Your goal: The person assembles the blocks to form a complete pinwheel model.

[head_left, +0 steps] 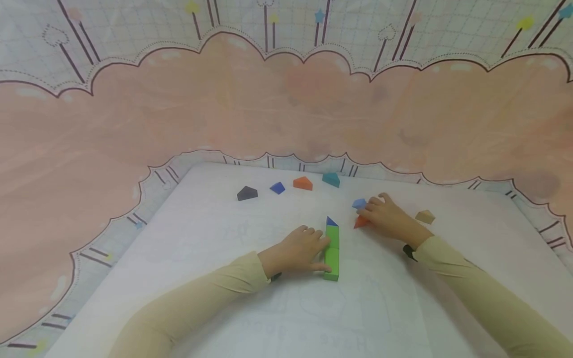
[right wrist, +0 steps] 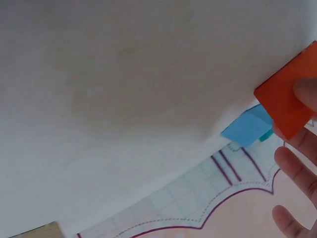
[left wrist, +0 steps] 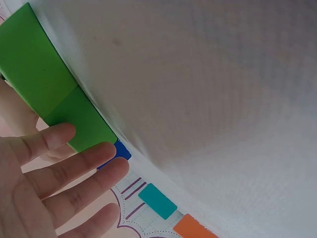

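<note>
Two green blocks point(head_left: 333, 236) lie end to end in a row on the white tabletop, with a small blue triangular block point(head_left: 331, 222) at their far end. My left hand point(head_left: 295, 252) rests against the left side of this row, its fingers extended and touching the green. In the left wrist view the fingers reach along the green block point(left wrist: 84, 121) toward the blue piece point(left wrist: 122, 150). To the right of the row, my right hand point(head_left: 389, 216) pinches an orange triangular block point(right wrist: 285, 91) between thumb and finger. Just beyond it sits a light blue block point(head_left: 359, 203).
Along the far side of the white tabletop point(head_left: 188, 238) stand a dark grey block point(head_left: 247, 193), a blue block point(head_left: 278, 188), another orange block point(head_left: 303, 183) and a teal block point(head_left: 331, 179). A tan block point(head_left: 425, 216) lies right of my right hand. Patterned cloth point(head_left: 268, 114) surrounds the tabletop.
</note>
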{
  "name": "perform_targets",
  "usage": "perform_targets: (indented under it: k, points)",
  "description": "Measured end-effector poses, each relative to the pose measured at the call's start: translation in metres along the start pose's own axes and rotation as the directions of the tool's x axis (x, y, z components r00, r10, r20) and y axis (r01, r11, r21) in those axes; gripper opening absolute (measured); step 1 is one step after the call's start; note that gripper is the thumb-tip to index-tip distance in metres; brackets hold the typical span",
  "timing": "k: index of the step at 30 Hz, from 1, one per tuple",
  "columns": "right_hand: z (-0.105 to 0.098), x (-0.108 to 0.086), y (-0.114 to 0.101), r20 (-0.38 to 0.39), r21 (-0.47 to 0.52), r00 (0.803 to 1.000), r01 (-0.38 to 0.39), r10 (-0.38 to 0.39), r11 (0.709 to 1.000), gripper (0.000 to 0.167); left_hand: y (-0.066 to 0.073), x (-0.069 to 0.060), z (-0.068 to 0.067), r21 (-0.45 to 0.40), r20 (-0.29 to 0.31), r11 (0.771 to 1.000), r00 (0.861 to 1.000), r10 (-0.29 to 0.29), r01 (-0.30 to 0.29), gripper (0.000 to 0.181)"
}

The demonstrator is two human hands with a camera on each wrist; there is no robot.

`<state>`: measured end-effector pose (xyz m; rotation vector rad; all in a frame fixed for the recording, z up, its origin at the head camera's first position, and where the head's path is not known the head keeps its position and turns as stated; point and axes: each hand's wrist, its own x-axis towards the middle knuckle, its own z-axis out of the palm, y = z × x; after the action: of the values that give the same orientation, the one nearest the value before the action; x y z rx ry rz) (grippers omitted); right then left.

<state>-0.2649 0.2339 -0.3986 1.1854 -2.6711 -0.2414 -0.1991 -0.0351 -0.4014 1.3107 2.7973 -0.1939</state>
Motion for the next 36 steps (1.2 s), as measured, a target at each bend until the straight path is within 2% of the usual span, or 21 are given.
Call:
perform_targets:
  k: [11,16,21,31,36]
  points:
    - [0.001,0.019,-0.014,-0.034,0.028,0.997,0.066,-0.065,0.997,0.035,-0.001,0.0,-0.002,-0.013,0.019,1.0,1.0,-0.004,0.004,0.068]
    - [0.0,0.025,-0.017,-0.031,0.009,0.998,0.056,-0.055,0.998,0.034,-0.001,0.001,0.0,-0.019,0.014,1.0,1.0,-0.001,0.001,0.068]
    - [-0.001,0.026,-0.018,-0.027,-0.018,0.999,0.022,-0.022,1.0,0.029,-0.001,0.001,0.001,-0.017,0.01,1.0,1.0,0.001,-0.001,0.067]
    - [0.001,0.026,-0.016,-0.102,-0.093,0.992,0.065,-0.075,0.993,0.029,-0.001,0.0,-0.001,-0.016,0.012,1.0,1.0,-0.01,0.01,0.064]
    - [0.0,0.025,-0.016,-0.092,-0.088,0.993,0.061,-0.069,0.994,0.032,0.0,0.001,-0.001,-0.032,0.013,0.999,1.0,-0.009,0.01,0.064]
